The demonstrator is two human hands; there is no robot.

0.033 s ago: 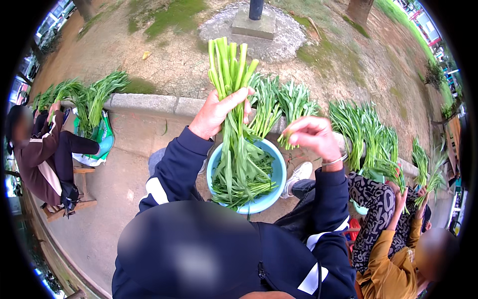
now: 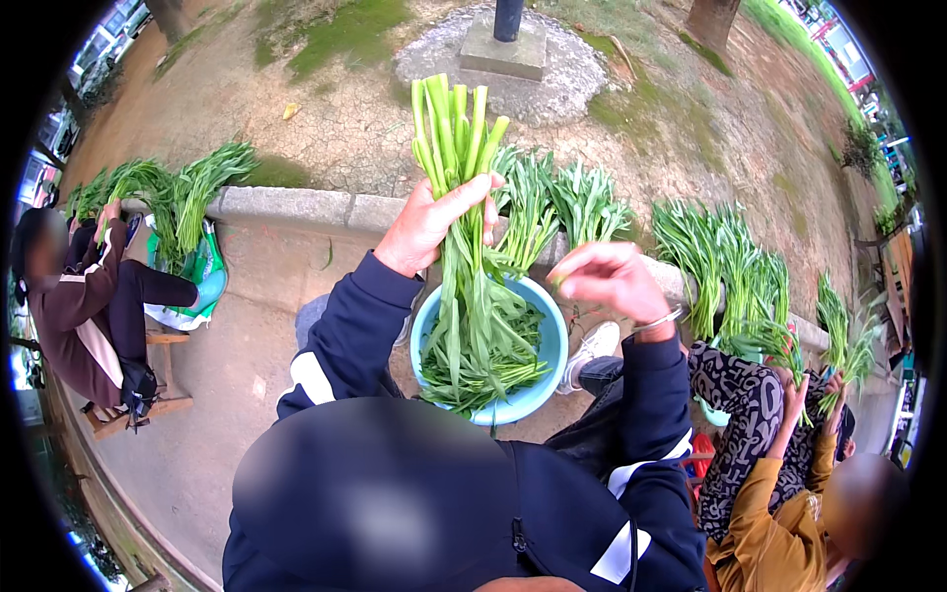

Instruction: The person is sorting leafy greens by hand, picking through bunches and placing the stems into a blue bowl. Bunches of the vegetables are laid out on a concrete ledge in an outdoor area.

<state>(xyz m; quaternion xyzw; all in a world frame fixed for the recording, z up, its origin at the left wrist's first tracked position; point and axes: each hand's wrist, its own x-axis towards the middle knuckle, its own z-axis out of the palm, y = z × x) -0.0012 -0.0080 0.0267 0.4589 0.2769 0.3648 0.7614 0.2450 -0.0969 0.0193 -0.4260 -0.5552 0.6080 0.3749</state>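
Right hand, change: right hand [image 2: 617,286] shifted slightly, fingertips lower and closer to the basin; green sprig seen under its fingers earlier no longer shows. Left hand and its bundle practically unmoved.
Left hand: left hand [image 2: 419,232] wrapped round the green bundle [image 2: 459,133] below the stem ends, thumb across the front.
Right-hand fingers: curled, thumb and index close together; greenish fleck at the tips, too blurred, cannot tell if pinched.
Bundle location: inside left grip, left of right hand and apart from it; pale stems stick out beyond left hand, leaves hang back toward the wearer.
Grip reason: probably held at the stems to keep ends bunched and leave the right hand free.
Blue basin: blue basin [image 2: 559,347] nearer the wearer than both hands, loose greens [image 2: 513,373] inside; likely put there for easy reach, under the hanging leaves.
Kerb bunches: leafy bunches [image 2: 592,202] just beyond right hand at the stone kerb [image 2: 286,205], presumably laid there within reach.
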